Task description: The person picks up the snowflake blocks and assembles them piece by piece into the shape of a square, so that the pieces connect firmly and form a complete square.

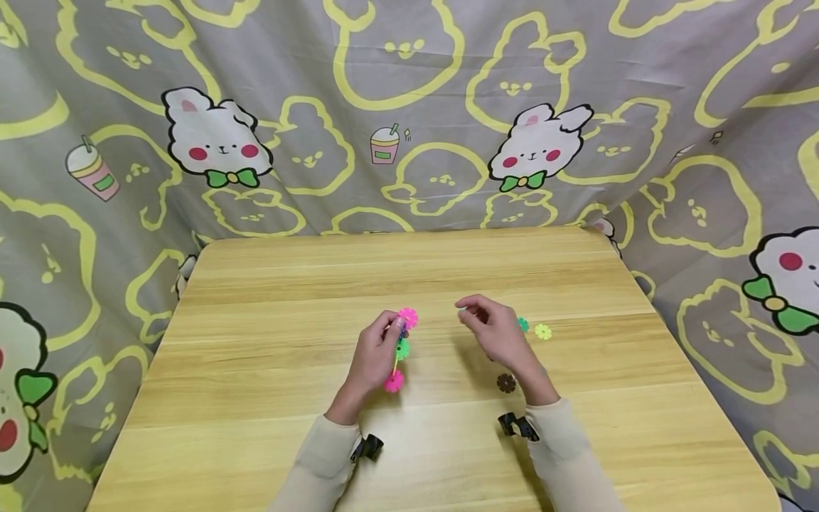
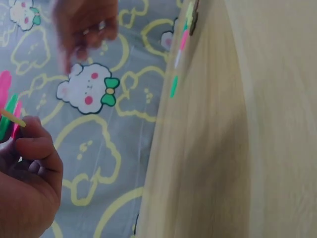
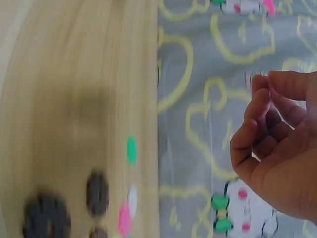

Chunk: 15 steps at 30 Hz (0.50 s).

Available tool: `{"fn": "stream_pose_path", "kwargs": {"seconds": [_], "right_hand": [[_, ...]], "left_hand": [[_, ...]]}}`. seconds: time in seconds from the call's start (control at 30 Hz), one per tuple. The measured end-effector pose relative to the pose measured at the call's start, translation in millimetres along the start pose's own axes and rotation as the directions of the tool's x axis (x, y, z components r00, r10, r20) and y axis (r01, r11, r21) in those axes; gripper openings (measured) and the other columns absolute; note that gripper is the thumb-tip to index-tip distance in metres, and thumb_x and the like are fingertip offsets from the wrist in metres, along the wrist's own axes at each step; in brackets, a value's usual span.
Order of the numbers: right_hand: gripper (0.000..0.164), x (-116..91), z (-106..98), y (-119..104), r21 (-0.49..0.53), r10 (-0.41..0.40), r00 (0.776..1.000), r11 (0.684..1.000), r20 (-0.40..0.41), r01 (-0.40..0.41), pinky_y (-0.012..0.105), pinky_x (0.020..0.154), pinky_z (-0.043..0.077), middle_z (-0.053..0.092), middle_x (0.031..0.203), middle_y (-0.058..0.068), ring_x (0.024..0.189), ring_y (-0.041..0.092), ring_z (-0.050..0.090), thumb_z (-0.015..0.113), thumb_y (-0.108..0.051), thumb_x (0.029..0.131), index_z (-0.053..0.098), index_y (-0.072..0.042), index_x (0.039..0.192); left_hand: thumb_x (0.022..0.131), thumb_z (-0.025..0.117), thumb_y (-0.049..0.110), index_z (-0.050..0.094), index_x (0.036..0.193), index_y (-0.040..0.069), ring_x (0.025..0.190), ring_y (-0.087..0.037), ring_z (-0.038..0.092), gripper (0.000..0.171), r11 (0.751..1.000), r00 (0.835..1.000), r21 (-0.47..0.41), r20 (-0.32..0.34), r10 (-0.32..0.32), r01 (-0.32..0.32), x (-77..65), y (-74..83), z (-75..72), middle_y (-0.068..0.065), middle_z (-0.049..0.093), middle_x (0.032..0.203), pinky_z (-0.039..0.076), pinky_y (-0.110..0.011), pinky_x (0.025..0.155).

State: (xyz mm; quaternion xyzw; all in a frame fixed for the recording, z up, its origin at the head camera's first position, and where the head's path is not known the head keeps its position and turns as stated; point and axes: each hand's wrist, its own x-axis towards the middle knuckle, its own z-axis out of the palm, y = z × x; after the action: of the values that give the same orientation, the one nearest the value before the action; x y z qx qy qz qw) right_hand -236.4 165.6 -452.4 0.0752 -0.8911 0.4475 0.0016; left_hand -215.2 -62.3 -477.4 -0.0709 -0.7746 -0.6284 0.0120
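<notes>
My left hand [image 1: 374,355] grips a joined string of small notched plastic discs. A pink disc [image 1: 408,317] tops the string, a green disc [image 1: 402,348] sits midway and another pink disc [image 1: 394,382] hangs at the bottom. A yellow disc [image 2: 15,119] shows edge-on by the thumb in the left wrist view. The fingers hide part of the string. To the right, my right hand [image 1: 495,331] hovers above the table with its fingers loosely bent. No disc shows held in it; in the right wrist view the thumb overlaps the index fingertip.
Loose discs lie under and beyond the right hand: a brown disc [image 1: 506,383], a teal disc [image 1: 524,325] and a yellow disc [image 1: 543,332]. Pink, white and green discs [image 3: 131,149] also lie there. A patterned curtain [image 1: 435,71] surrounds the wooden table [image 1: 256,299].
</notes>
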Motion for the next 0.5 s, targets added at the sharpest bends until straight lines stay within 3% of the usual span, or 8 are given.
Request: {"fn": "stream_pose_path", "kwargs": {"seconds": [0.1,0.2,0.4,0.5], "right_hand": [[0.021,2.5,-12.6,18.0,-0.125,0.038,0.998,0.991,-0.044,-0.043,0.028,0.060,0.046,0.067,0.093,0.008,0.074,0.018,0.056,0.058,-0.022,0.097,0.066,-0.014,0.115],[0.025,4.6,-21.1,35.0,-0.275,0.072,0.996,0.958,-0.058,-0.085,0.031,0.064,0.046,0.066,0.095,0.007,0.081,0.020,0.059,0.056,-0.021,0.097,0.067,-0.009,0.117],[0.035,4.0,-26.3,58.5,-0.478,0.187,0.982,0.865,0.022,-0.154,0.035,0.065,0.045,0.059,0.107,0.019,0.086,0.029,0.055,0.058,-0.020,0.094,0.062,-0.006,0.126],[0.041,1.6,-25.6,65.7,-0.530,0.244,0.968,0.828,0.049,-0.182,0.043,0.070,0.046,0.055,0.114,0.023,0.093,0.034,0.053,0.060,-0.023,0.093,0.058,-0.008,0.131]], "left_hand": [[0.103,0.046,0.023,0.062,0.099,0.010,0.064,-0.010,0.054,0.021,1.000,0.999,-0.015,-0.042,0.000,0.000,0.5,-0.8,-3.1,-0.018,0.063,0.088,0.043,-0.019,0.056],[0.104,0.045,0.024,0.061,0.101,0.011,0.067,-0.012,0.056,0.021,1.000,0.998,-0.024,-0.062,-0.008,0.007,0.6,-0.3,-5.6,-0.018,0.063,0.089,0.045,-0.020,0.058],[0.103,0.046,0.023,0.062,0.101,0.010,0.067,-0.011,0.055,0.021,1.000,0.995,-0.008,-0.097,-0.015,0.014,1.8,-0.2,-8.6,-0.011,0.064,0.088,0.045,-0.021,0.059],[0.104,0.045,0.023,0.061,0.101,0.008,0.069,-0.012,0.056,0.022,1.000,0.994,0.000,-0.106,-0.013,0.013,2.0,0.8,-9.9,-0.012,0.065,0.089,0.045,-0.021,0.060]]}}
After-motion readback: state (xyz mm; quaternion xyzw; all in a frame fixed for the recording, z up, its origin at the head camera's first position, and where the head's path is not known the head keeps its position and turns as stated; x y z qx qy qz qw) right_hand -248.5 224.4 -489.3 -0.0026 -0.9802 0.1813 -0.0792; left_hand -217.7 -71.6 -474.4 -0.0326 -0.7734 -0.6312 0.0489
